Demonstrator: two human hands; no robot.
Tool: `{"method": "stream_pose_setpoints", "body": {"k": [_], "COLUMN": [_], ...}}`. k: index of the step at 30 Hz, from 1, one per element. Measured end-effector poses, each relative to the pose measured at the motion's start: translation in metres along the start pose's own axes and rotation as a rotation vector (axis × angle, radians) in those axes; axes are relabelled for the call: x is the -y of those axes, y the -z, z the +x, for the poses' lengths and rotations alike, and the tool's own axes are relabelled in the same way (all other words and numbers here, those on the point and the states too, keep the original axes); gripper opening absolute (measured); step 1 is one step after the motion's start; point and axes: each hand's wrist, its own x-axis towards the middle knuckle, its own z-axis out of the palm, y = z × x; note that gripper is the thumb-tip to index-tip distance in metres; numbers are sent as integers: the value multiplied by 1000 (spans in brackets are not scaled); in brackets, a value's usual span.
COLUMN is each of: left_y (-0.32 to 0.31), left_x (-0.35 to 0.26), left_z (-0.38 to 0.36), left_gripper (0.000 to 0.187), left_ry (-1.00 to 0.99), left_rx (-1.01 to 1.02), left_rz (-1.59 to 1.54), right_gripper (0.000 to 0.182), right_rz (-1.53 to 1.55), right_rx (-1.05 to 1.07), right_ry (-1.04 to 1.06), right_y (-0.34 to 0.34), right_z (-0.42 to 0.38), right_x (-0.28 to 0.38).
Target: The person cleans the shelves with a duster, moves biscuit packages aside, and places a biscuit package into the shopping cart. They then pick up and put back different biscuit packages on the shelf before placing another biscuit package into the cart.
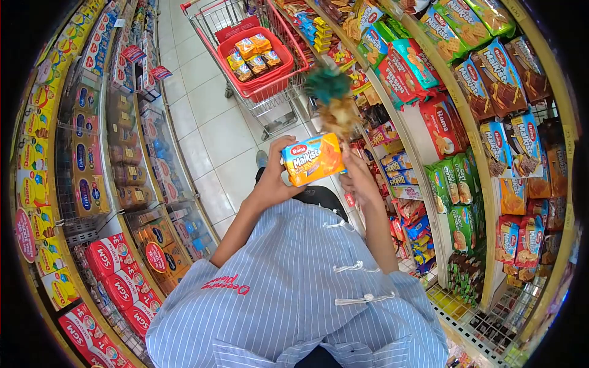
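Observation:
An orange Roma Malkist pack is held up in front of the chest, its printed face toward the camera. My left hand grips its left edge, the thumb near the lower corner. My right hand is at the pack's right edge with its fingers curled, and it also seems to hold the stick of a feather duster. The duster has blurred green and tan feathers and points away, above the pack.
Ahead is a shopping cart carrying a red basket with several small packs. Biscuit shelves curve along the right, with Malkist and green packs. Shelves of boxes line the left. White floor tiles run between.

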Motion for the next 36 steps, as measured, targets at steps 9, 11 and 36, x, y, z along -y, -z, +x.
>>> {"method": "stream_pose_setpoints", "body": {"k": [9,11,36], "left_y": [-5,0,89], "left_x": [54,62,13], "left_z": [-5,-5,6], "left_gripper": [114,105,69], "left_ry": [257,398,-98], "left_rx": [-187,-261,-298], "left_rz": [-198,-355,726], "right_gripper": [40,41,36], "right_rz": [-432,-384,-876], "right_rx": [-104,-79,-177], "right_ry": [516,454,393], "right_y": [-3,-14,-27], "right_z": [30,24,89], "right_x": [-28,-20,-56]}}
